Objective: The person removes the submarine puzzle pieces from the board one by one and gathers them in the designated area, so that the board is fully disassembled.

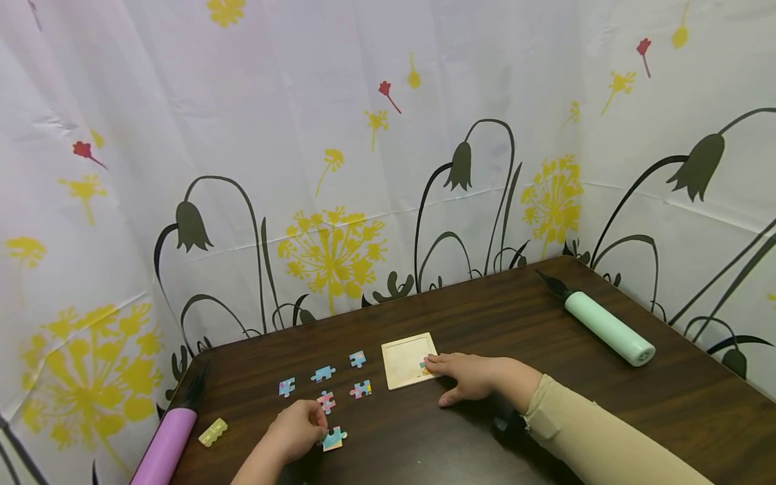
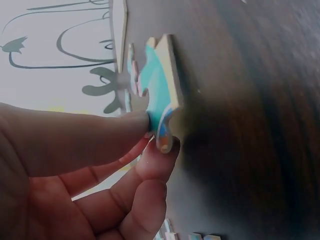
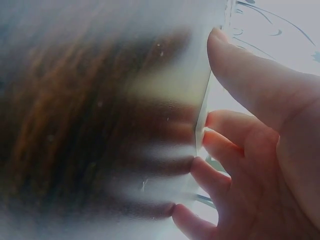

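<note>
My left hand (image 1: 296,430) pinches a teal jigsaw piece (image 1: 333,439) by its edge, between thumb and fingertip. In the left wrist view this piece (image 2: 159,87) is tilted on its side, a pale border along one edge. My right hand (image 1: 475,378) has its fingers extended at the right side of a square wooden puzzle tray (image 1: 400,364). Its fingertips touch a small colored piece (image 1: 424,368) in the tray's near right corner, partly covered by them. In the right wrist view the fingertips meet the tray's thin edge and the tabletop.
Several loose pieces lie left of the tray, among them a blue one (image 1: 324,374) and a pink one (image 1: 326,402). A yellow block (image 1: 213,432) and a purple pump (image 1: 166,441) are at left; a mint pump (image 1: 609,329) lies at right. A printed curtain (image 1: 339,135) hangs behind the table.
</note>
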Available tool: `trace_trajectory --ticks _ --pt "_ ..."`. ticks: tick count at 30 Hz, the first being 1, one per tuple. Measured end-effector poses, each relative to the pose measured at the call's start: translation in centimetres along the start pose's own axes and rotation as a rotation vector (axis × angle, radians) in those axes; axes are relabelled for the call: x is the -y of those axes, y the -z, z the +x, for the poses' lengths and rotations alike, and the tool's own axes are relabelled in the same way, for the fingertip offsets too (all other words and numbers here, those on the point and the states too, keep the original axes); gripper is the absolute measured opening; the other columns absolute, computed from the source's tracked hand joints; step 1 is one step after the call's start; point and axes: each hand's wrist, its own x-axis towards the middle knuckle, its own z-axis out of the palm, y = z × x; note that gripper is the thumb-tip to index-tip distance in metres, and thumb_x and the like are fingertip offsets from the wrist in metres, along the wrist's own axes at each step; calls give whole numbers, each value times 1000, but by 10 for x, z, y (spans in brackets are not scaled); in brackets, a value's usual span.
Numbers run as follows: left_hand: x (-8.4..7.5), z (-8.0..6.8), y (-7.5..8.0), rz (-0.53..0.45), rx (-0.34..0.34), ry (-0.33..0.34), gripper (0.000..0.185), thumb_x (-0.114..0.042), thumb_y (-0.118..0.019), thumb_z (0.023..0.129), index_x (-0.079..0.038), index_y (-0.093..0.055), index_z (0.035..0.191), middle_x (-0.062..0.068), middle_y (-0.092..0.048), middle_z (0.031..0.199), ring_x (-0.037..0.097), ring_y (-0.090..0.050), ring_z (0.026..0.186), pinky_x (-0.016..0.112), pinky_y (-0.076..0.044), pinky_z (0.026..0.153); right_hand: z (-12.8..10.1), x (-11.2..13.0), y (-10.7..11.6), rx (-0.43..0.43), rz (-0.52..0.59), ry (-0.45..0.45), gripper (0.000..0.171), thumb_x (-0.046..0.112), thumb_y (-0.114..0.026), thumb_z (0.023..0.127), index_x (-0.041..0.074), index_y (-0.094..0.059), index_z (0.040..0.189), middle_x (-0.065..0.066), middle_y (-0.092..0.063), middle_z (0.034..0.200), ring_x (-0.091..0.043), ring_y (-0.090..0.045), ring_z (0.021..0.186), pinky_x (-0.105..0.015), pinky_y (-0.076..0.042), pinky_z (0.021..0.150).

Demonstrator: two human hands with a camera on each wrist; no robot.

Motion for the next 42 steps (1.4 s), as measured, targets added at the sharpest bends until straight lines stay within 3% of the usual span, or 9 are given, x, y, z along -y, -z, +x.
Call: trace_trajectory --ticks 7,12,16,23,29,34,42 --pt "2 2 -2 65 12 24 21 -1 -73 79 -11 -56 72 0 -52 67 19 -48 61 34 -36 55 0 0 -1 -1 3 2 78 40 -70 91 10 -35 153 -7 -29 159 -31 -25 145 -52 -24 111" --pt "-3 3 0 142 -22 40 23 -5 -76 76 -14 -56 72 -1 -52 67 18 -48 62 37 -35 59 0 -1 -2 -9 2 9 77 40 -70 91 9 -35 153 -7 -29 159 -31 -25 144 -52 -24 112" --pt "-17 7 3 190 -70 12 22 -9 -77 77 -15 -56 74 -3 -53 69 18 -49 63 39 -37 61 -1 -3 -4 -11 5 4 77 40 -70 91 10 -35 153 -6 -29 159 -30 -25 145 -51 -24 112" --pt "-56 22 -1 168 -107 -119 15 -15 -77 82 -16 -63 81 -6 -57 72 15 -52 66 46 -41 71 -2 -4 -4 -10 21 -13 78 40 -71 90 10 -36 153 -6 -29 159 -32 -24 145 -50 -24 112" --pt "-85 51 -20 75 -45 -164 17 -14 -81 79 -11 -68 89 -3 -59 74 16 -54 65 42 -44 67 -2 -4 -3 -10 14 -6 77 41 -70 91 11 -36 153 -6 -29 159 -30 -26 144 -51 -25 111" --pt "-105 78 -43 55 -16 -180 21 -16 -80 75 -11 -70 92 -2 -62 75 16 -56 66 42 -44 69 -2 -4 -1 -8 7 -3 76 41 -69 91 12 -36 153 -5 -29 159 -29 -27 144 -53 -27 110" --pt "-125 99 -74 25 -3 -97 33 -16 -83 75 -7 -66 102 6 -67 93 27 -60 85 49 -45 81 -2 -5 -1 -26 -12 24 76 39 -72 90 10 -38 152 -7 -31 158 -31 -30 142 -53 -30 108"
